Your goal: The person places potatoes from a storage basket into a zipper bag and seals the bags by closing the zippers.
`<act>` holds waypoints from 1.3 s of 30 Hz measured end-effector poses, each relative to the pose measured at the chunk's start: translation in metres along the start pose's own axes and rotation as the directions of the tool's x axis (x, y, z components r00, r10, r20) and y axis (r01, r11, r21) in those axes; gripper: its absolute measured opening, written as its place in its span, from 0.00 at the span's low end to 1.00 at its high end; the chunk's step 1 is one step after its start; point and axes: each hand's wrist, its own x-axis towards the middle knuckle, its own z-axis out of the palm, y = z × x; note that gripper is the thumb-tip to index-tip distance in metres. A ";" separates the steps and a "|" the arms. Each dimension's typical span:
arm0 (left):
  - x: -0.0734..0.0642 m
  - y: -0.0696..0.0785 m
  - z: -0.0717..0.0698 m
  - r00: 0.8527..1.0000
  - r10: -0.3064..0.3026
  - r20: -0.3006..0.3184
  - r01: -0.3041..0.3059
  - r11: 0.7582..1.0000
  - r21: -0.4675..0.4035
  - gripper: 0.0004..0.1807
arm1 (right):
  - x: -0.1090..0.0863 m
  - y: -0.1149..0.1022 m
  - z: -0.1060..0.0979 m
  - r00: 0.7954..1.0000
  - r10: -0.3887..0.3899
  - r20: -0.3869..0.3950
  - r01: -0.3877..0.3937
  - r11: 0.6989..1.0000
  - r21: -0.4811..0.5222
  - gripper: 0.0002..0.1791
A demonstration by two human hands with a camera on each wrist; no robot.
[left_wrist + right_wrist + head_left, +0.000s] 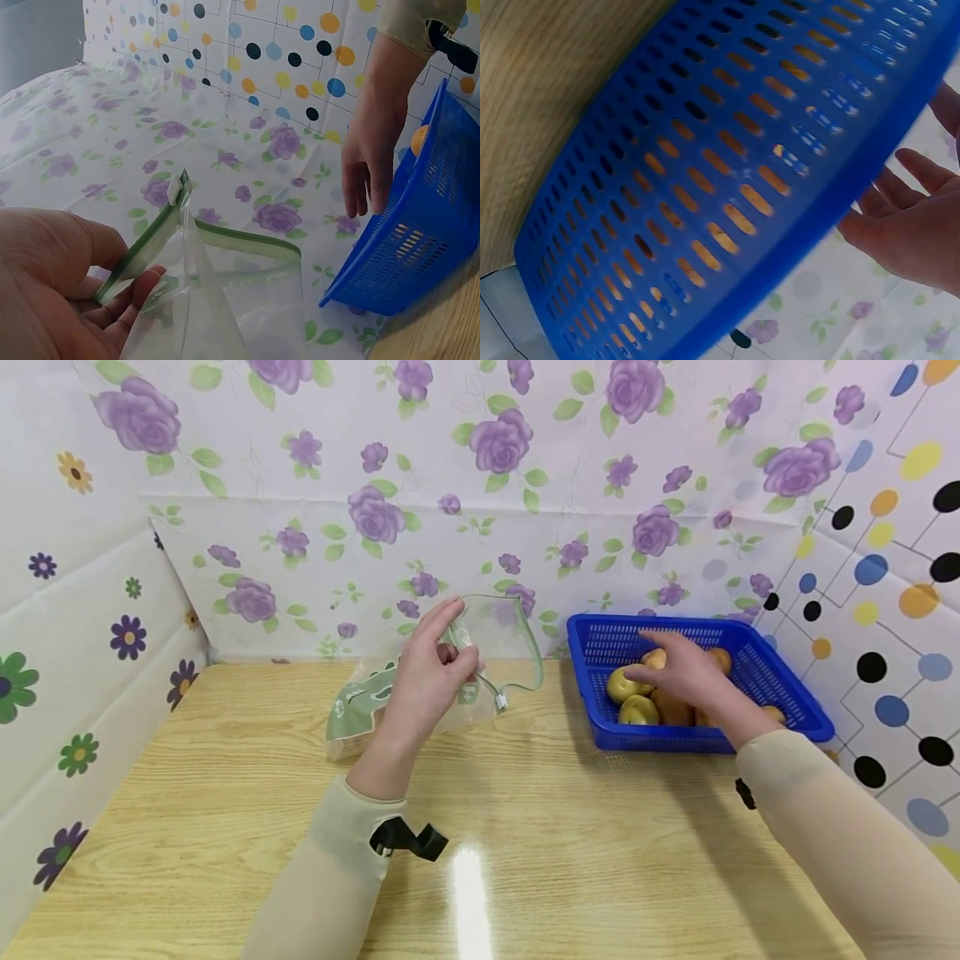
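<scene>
A clear zip bag (360,703) with green print and a green zip edge stands at the middle of the table, its mouth spread apart. My left hand (429,672) pinches the bag's rim between thumb and fingers; the left wrist view shows the white zip slider (175,190) close to that hand. Over the blue plastic basket (660,741) hangs my right hand (681,670), fingers parted and reaching down above several potatoes (638,711). No potato shows in its grasp. The basket wall (705,172) covers most of the right wrist view.
The wooden table (525,827) carries the bag and the basket. A flowered sheet (375,577) lines the back, and a dotted sheet (877,635) closes the right side near the basket. Another flowered sheet (82,652) stands at the left.
</scene>
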 end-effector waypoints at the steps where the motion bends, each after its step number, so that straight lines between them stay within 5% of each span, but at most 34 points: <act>1: 0.000 0.000 0.000 1.000 -0.001 0.000 0.001 1.000 -0.001 0.38 | 0.001 0.002 0.001 1.000 0.001 0.004 -0.001 1.000 -0.001 0.49; 17: -0.001 0.000 0.000 1.000 -0.006 0.003 0.006 1.000 -0.009 0.38 | 0.016 0.016 0.027 0.999 0.026 0.047 -0.020 0.991 -0.129 0.55; 39: -0.001 0.001 -0.001 1.000 -0.009 0.007 0.009 1.000 -0.015 0.38 | 0.023 0.020 0.037 0.993 0.062 0.098 -0.036 0.968 -0.248 0.54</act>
